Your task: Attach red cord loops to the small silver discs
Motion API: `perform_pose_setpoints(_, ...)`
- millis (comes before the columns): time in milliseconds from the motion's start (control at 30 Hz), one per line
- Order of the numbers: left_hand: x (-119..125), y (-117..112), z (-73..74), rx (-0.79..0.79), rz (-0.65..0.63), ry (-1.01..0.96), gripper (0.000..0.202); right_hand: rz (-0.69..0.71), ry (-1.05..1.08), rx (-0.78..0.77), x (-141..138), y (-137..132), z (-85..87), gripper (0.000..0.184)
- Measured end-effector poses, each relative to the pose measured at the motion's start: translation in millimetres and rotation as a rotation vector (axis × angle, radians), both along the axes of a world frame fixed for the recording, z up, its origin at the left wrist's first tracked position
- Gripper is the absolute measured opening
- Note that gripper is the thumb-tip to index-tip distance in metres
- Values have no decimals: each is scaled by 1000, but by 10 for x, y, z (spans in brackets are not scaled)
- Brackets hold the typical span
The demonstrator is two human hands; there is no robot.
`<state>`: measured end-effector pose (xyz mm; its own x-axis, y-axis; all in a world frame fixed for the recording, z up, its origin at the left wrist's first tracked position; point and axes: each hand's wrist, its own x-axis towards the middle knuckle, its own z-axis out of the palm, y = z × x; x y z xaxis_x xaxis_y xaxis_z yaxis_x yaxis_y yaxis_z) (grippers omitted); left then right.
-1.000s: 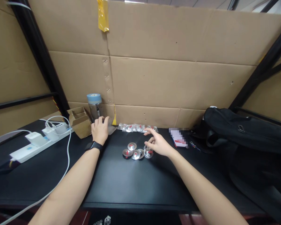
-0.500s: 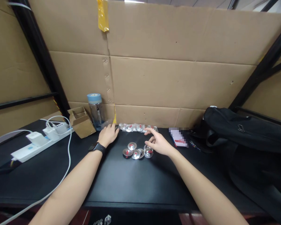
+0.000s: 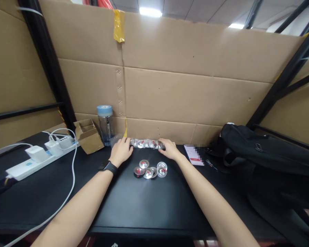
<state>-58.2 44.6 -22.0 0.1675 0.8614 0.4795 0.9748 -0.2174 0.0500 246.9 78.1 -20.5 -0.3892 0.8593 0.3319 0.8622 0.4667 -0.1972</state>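
Observation:
A clear plastic strip of packaged silver discs (image 3: 146,143) lies along the foot of the cardboard wall. My left hand (image 3: 122,151), with a black watch on the wrist, rests on the strip's left end, fingers curled over it. At the strip's right end sits my right hand (image 3: 168,149), fingers bent down onto the plastic. Several loose silver discs with red centres (image 3: 149,169) sit in a cluster on the black table (image 3: 144,206), just nearer to me than both hands.
A blue-lidded water bottle (image 3: 105,124) and a small cardboard box (image 3: 89,135) stand left of my left hand. A white power strip with chargers and cable (image 3: 38,156) lies far left. A black bag (image 3: 267,154) fills the right side, with a phone (image 3: 194,155) beside it.
My right hand moved from beside the loose discs back to the strip's right end. My left hand slid right from the bottle to the strip's left end. The view tilted up slightly.

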Motion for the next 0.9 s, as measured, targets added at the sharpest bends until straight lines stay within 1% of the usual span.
perform_pose_setpoints(133,86,-86,50,93,-111,-47,36,-6,-85,-11,-289,170,88,59)
perform_pose_setpoints(167,109,-104,59,106,-138,-63,35,-8,-94,-19,-342,192,98,58)
perform_pose_setpoints(233,158,-131,73,121,-190,-104,34,1,-103,-36,-421,215,102,49)
perform_pose_setpoints(300,209,-149,78,130,-243,-142,34,5,-105,-47,-468,221,95,38)
perform_pose_setpoints(333,233,-154,75,136,-272,-168,33,0,-100,-49,-481,224,93,36)
perform_pose_setpoints(433,291,-159,49,123,-354,-243,27,-33,-51,-48,-486,238,112,34)
perform_pose_setpoints(533,327,-150,11,105,-444,-312,26,-44,20,-43,-448,224,192,31)
perform_pose_setpoints(600,353,-141,-11,88,-522,-366,32,-20,57,-33,-411,162,265,32)
perform_pose_setpoints(667,392,-136,-27,72,-568,-454,37,44,110,-30,-373,45,333,31)
perform_pose_setpoints(700,418,-138,-32,63,-569,-516,38,90,156,-34,-353,-30,359,31)
perform_pose_setpoints(767,478,-157,-34,13,-546,-674,43,199,314,-59,-310,-198,394,32)
perform_pose_setpoints(833,541,-197,-23,-113,-557,-848,53,261,480,-93,-261,-360,404,32)
perform_pose_setpoints(900,596,-255,1,-267,-637,-950,61,262,632,-149,-206,-491,392,34)
